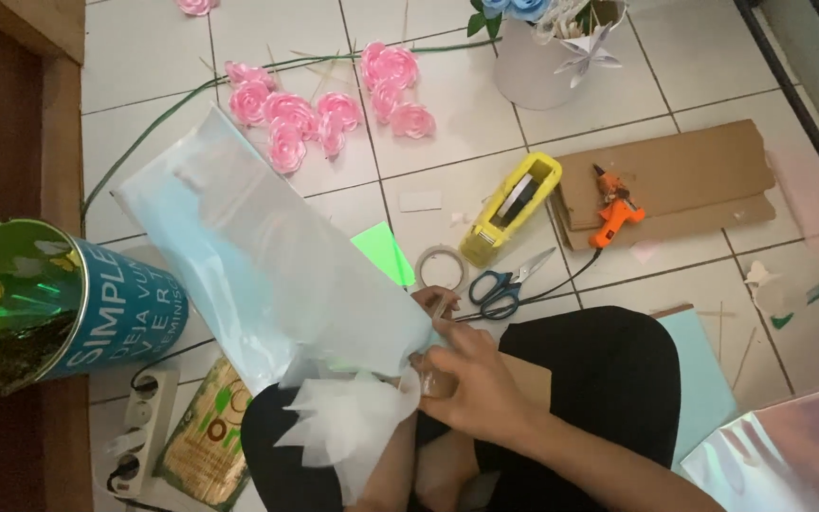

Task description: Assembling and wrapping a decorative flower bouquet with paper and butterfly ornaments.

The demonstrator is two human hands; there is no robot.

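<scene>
I sit on a tiled floor with a cone of pale blue and translucent wrapping paper [267, 256] across my lap, its wide end pointing up-left. White tissue [348, 427] bunches out at the narrow end. My right hand [471, 384] grips that narrow end, pinching the gathered paper. My left hand [436, 303] is mostly hidden behind the wrap. Only fingertips show at the neck of the cone, touching the paper.
Pink paper roses [324, 114] lie ahead, with a white pot [542, 62] of blue flowers beyond. To the right are a yellow tape dispenser [514, 204], tape roll [440, 265], scissors [504, 284] and an orange glue gun [615, 210] on cardboard [694, 175]. Teal tin [59, 303] and power strip [139, 427] at left.
</scene>
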